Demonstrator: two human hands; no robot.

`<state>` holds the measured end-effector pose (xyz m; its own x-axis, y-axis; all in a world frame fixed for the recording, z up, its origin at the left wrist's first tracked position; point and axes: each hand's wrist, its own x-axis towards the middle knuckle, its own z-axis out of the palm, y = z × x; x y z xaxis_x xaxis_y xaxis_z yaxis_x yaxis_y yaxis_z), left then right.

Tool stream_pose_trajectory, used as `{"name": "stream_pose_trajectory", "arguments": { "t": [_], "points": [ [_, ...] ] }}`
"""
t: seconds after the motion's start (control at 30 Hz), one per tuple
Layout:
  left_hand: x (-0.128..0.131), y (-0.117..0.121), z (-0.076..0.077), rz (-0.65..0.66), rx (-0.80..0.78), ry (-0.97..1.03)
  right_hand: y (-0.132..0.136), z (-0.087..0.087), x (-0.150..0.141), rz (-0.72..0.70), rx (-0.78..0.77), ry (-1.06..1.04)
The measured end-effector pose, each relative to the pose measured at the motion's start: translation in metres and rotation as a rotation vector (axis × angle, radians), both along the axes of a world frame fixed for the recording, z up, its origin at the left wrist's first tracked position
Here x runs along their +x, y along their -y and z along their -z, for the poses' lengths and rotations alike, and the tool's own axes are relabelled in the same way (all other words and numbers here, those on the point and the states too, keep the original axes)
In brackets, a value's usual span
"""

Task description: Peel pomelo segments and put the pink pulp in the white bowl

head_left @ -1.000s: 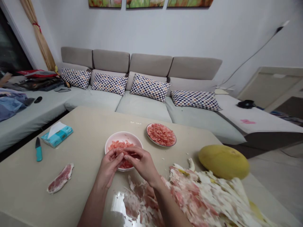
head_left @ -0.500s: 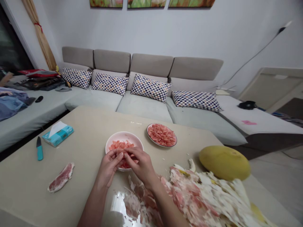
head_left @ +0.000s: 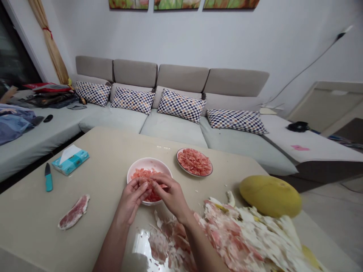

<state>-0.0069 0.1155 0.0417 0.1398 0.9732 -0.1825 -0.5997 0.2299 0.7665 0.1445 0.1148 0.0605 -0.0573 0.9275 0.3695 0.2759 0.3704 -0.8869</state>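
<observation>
Over a white bowl [head_left: 151, 163] both hands are closed around a small piece of pink pomelo flesh [head_left: 145, 181], partly hidden by the fingers. My left hand [head_left: 132, 199] pinches it between thumb and fingers. My right hand [head_left: 170, 193] grips its other side with the fingertips. Loose pink pomelo pulp [head_left: 141, 173] lies in the bowl below. Beyond, to the right, more pomelo pulp [head_left: 194, 161] heaps up on a dark-rimmed plate [head_left: 181, 170]. A pomelo segment in its skin [head_left: 74, 212] lies left of my left forearm.
A heap of torn peel and membranes [head_left: 244, 234] spreads under and right of my right forearm, beside a whole yellow pomelo [head_left: 270, 195]. At the left lie a turquoise-handled knife [head_left: 48, 177] and a tissue pack [head_left: 70, 160]. Behind the table [head_left: 113, 147] stands a sofa [head_left: 172, 127].
My right hand has shifted slightly right, its fingertips a little farther from my left hand's. Both hands stay over the bowl.
</observation>
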Motion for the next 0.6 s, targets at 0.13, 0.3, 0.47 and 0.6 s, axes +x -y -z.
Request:
{"name": "stream_pose_trajectory", "arguments": {
  "t": [0.13, 0.3, 0.47, 0.6],
  "points": [
    [-0.0008, -0.0007, 0.0003, 0.002, 0.013, 0.032, -0.0026, 0.0028, 0.0022, 0.037, -0.105, -0.084],
    [-0.0025, -0.0032, -0.0016, -0.036, -0.021, 0.084, -0.0073, 0.0064, 0.0073, -0.027, -0.403, -0.408],
    [-0.003, -0.0022, -0.0045, -0.023, -0.002, 0.04, -0.0059, 0.0056, 0.0059, -0.066, -0.431, -0.449],
    [0.0007, 0.001, -0.0044, 0.017, 0.042, -0.081, -0.0034, 0.0047, 0.0041, -0.104, -0.379, -0.386]
  ]
}}
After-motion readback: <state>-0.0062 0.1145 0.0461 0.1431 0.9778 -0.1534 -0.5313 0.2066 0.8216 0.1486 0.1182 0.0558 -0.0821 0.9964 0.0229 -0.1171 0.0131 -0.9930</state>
